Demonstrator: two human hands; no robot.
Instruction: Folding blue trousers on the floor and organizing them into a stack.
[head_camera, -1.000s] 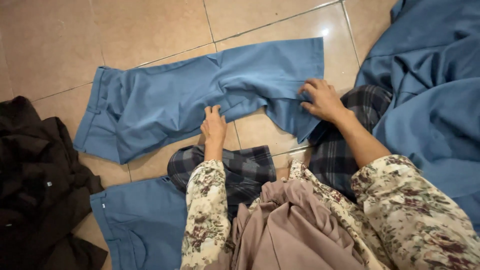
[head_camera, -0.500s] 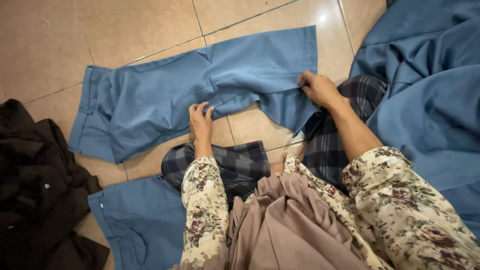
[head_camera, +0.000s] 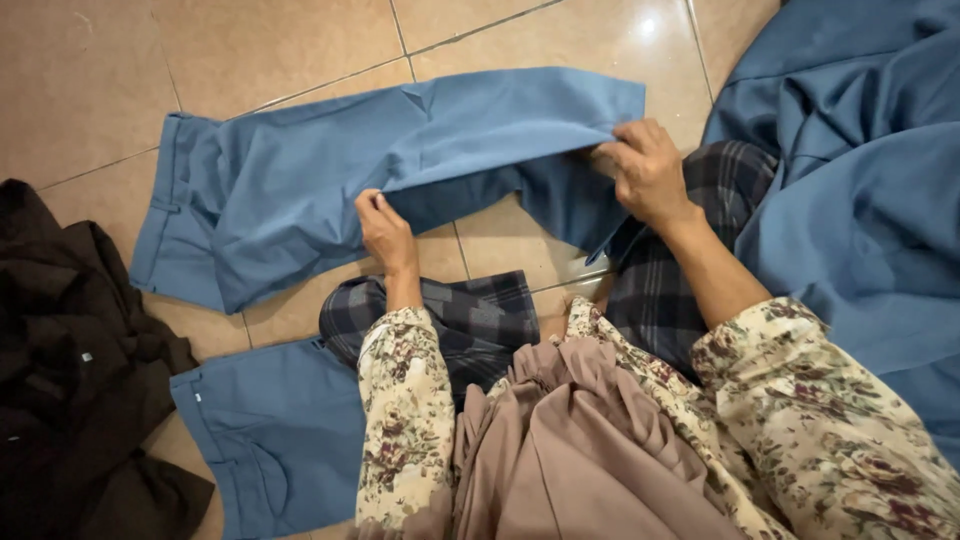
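Head view showed blue trousers (head_camera: 300, 190) on the tiled floor (head_camera: 90, 80); since a second before, the right hand (head_camera: 650, 175) had lifted the leg end, left hand (head_camera: 385, 230) pinching the fold, both grips closed on cloth.

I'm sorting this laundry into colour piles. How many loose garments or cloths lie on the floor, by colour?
Blue: 3, namely the trousers gripped by the left hand and right hand, a second pair of trousers, and a large cloth heap.
Black: 1, a crumpled dark garment.
Total: 4, not counting the clothes the person wears.
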